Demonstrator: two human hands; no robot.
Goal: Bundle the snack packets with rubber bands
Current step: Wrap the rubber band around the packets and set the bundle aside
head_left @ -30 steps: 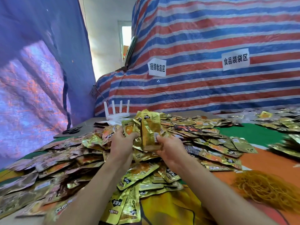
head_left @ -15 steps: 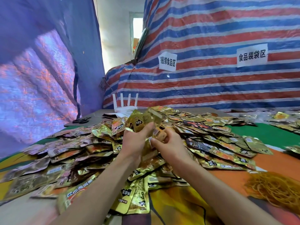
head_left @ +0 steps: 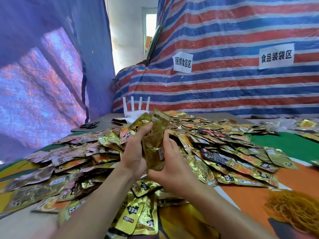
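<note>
A small stack of gold snack packets (head_left: 154,142) stands upright between both hands, above the big heap of loose packets (head_left: 224,152) that covers the table. My left hand (head_left: 133,150) grips the stack's left side, fingers curled over its upper part. My right hand (head_left: 170,164) holds the stack's right side and bottom edge. A mound of yellow rubber bands (head_left: 293,209) lies on the table at the lower right, apart from both hands.
A white router (head_left: 136,109) with upright antennas and black scissors (head_left: 89,125) sit at the table's far left end. Striped tarpaulin with two paper signs (head_left: 182,62) hangs behind. More packets (head_left: 305,126) lie at the far right.
The packets in my hands have been gathered from a loose fan into one upright stack. Both hands have closed in on it, nearer to me.
</note>
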